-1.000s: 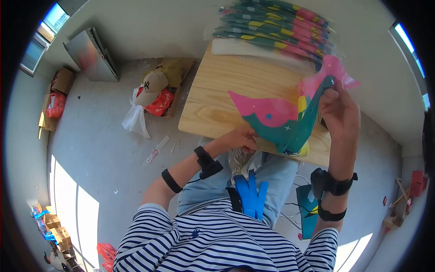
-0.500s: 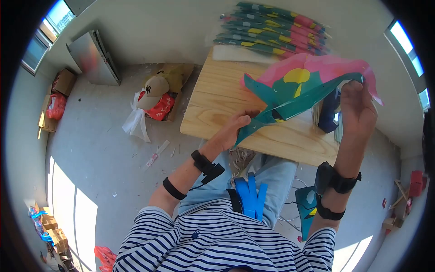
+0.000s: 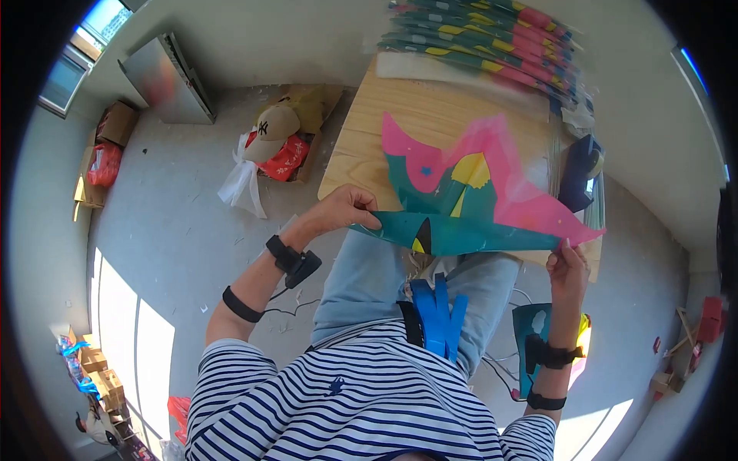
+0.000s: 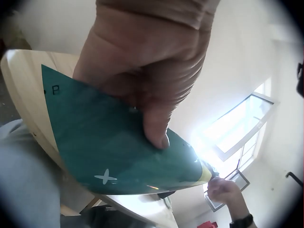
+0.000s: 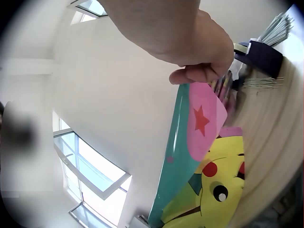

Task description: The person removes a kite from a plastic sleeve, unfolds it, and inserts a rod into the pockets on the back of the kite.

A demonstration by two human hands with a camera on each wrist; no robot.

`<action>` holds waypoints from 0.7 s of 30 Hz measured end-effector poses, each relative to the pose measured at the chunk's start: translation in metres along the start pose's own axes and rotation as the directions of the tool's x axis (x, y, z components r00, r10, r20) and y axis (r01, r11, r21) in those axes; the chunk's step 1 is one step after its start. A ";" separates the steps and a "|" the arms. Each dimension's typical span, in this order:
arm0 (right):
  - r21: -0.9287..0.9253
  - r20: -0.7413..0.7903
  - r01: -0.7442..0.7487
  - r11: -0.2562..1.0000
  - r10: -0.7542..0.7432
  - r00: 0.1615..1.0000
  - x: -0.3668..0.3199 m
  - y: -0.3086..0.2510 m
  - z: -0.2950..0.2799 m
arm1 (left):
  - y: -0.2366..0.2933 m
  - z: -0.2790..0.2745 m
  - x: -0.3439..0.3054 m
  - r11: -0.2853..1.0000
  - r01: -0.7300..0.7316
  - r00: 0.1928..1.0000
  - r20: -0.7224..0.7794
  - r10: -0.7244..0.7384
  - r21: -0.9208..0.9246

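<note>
A thin, printed kite sheet [image 3: 492, 237], green and pink with yellow patches, is stretched between both hands above the near edge of the wooden table. My left hand [image 3: 347, 209] pinches its left corner; in the left wrist view the thumb [image 4: 156, 130] lies over the green side near a printed letter P. At the other end, my right hand [image 3: 569, 269] pinches the right tip between thumb and fingers. The right wrist view has a yellow cartoon face [image 5: 221, 183] and a red star [image 5: 201, 120] on the sheet below the right hand.
Several folded, bagged kites [image 3: 484, 42] lie stacked across the far end of the table [image 3: 357, 150]. A dark blue tape dispenser [image 3: 580, 177] stands at the right edge beside thin pale rods [image 5: 278, 31]. On the floor at left, a cap [image 3: 274, 131] tops red and white bags.
The sheet has swung round and been drawn out sideways toward the body. My left hand has shifted left with its corner; my right hand has come down from above the table's right side.
</note>
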State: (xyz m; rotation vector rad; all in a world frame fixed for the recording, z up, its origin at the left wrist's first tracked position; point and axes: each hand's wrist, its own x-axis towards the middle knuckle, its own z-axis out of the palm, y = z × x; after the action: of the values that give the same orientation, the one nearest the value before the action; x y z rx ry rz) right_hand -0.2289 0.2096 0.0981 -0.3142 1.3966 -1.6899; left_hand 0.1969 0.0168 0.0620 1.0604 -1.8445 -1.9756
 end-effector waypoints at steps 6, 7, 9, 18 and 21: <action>-0.704 -0.278 -0.223 0.674 0.027 0.960 -0.049 0.063 -0.051 | -0.020 0.010 -0.032 0.939 0.031 0.975 0.196 -0.104 0.342; -0.870 -0.192 -0.061 0.490 -0.223 0.956 -0.050 0.066 -0.052 | -0.019 0.013 -0.032 0.901 0.065 0.969 0.188 -0.160 0.429; -0.907 -0.060 0.096 0.410 -0.354 0.933 -0.045 0.060 -0.040 | -0.014 0.017 -0.026 0.852 0.092 0.962 0.176 -0.211 0.516; -0.874 0.460 0.482 -0.061 -0.421 0.782 0.045 0.083 0.051 | 0.012 0.023 0.017 0.885 0.463 0.880 -0.146 -0.452 0.047; -0.724 0.688 0.649 -0.235 -0.318 0.652 0.032 0.099 0.078 | 0.021 0.027 0.026 0.883 0.464 0.845 -0.265 -0.464 -0.067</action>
State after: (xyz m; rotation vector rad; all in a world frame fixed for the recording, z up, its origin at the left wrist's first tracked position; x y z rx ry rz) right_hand -0.1481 0.1378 0.0260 -2.1862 2.2214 -0.6187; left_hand 0.1549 0.0183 0.0715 1.8216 -1.5393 -1.9263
